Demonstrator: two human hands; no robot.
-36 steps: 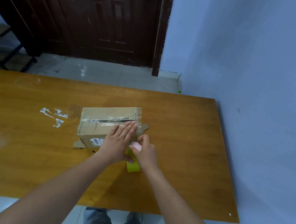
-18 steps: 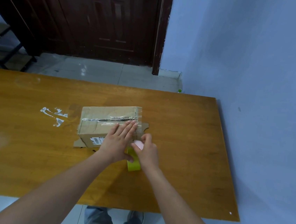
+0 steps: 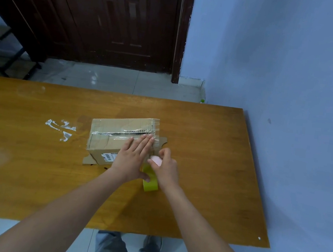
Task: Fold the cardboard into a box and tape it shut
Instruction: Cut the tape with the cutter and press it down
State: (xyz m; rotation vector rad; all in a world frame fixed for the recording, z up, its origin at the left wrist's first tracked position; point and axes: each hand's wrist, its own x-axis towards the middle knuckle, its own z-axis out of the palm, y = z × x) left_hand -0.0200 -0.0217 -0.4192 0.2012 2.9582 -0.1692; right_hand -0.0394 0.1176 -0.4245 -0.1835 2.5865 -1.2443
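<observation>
Box [image 3: 117, 139], already folded and crossed with clear tape [image 3: 153, 128], sits near the middle of the table [image 3: 208, 171], a barcode label [image 3: 109, 156] on its near side and cardboard flaps poking out at its near-left and right bottom edges. Left hand [image 3: 131, 159] lies flat on the box's near-right top, fingers [image 3: 145, 142] straight and together, their tips pressing the tape right at the dark seam, thumb down beside the roll. Right hand [image 3: 165, 166] is just beside the box's right end, fingers curled and pinching a small pink thing [image 3: 156, 160]; whether that is a cutter or part of the roll cannot be told. A yellow-green tape roll [image 3: 150, 180] stands on edge on the table beneath both hands, partly hidden by them; which hand holds it is unclear. The table is orange-brown wood, glossy, its right edge close to a pale blue wall [image 3: 279, 76]. Beyond its far edge lies a light tiled floor [image 3: 115, 79] and a dark wooden door [image 3: 111, 17]; a dark frame of some furniture [image 3: 2, 55] stands far left. Left of the box, well apart from the hands, torn scraps of clear tape [image 3: 62, 129] stick to the tabletop. Grey trouser legs [image 3: 120, 248] show below the near edge.
</observation>
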